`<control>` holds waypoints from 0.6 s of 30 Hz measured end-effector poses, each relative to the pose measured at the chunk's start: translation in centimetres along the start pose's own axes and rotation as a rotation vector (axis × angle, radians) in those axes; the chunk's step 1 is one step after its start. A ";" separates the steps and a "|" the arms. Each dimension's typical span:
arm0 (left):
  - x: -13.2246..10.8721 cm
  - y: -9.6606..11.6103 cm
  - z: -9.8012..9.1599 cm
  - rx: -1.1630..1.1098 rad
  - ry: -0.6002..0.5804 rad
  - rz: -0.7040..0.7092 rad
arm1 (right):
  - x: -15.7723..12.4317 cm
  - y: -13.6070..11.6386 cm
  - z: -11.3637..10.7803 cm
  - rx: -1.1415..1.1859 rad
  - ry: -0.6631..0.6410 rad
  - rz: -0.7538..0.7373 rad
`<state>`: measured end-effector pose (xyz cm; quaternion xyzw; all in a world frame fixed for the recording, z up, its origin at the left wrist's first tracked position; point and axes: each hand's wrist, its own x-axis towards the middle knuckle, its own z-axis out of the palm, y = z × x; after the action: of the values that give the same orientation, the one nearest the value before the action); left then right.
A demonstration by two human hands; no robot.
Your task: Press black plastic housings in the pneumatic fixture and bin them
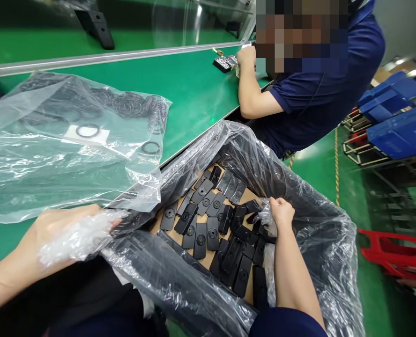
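My left hand [65,234], at the table's edge, is closed on a crumpled clear plastic bag [79,236]. Over the box, at its right side, my right hand [283,213] pinches another piece of crumpled clear plastic [266,216]. Below it lie many flat black rectangular parts [212,232], most with a round recess, on a cardboard sheet [248,196]. A few look wrapped in clear film. A large clear plastic liner [309,224] drapes over the box walls around them. My fingertips are partly hidden by the plastic.
On the green table [194,93], a big clear bag [123,173] contains black rings. Beyond it a co-worker [320,89] leans over a black tray [225,63] of small shiny parts. Blue bins [401,131] and a red plastic stool [397,250] stand right.
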<state>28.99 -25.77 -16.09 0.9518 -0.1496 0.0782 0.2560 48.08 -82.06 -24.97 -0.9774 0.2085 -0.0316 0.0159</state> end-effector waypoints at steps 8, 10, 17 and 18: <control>0.1 -0.8 -0.1 0.004 0.029 0.146 | -0.4 0.4 -5.5 -0.060 0.201 -0.037; 0.1 -0.7 -0.1 -0.017 0.013 0.130 | 0.1 -1.2 -4.4 -0.034 0.103 -0.140; 0.1 0.8 0.5 -0.037 -0.025 -0.159 | 3.9 -9.7 5.9 0.042 -0.290 -0.206; 0.1 0.9 0.6 -0.020 -0.043 -0.185 | 4.5 -10.5 7.0 0.042 -0.313 -0.177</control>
<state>28.82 -26.85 -16.17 0.9605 -0.0675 0.0322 0.2682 56.88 -74.19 -31.22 -0.9844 0.1157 0.1154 0.0659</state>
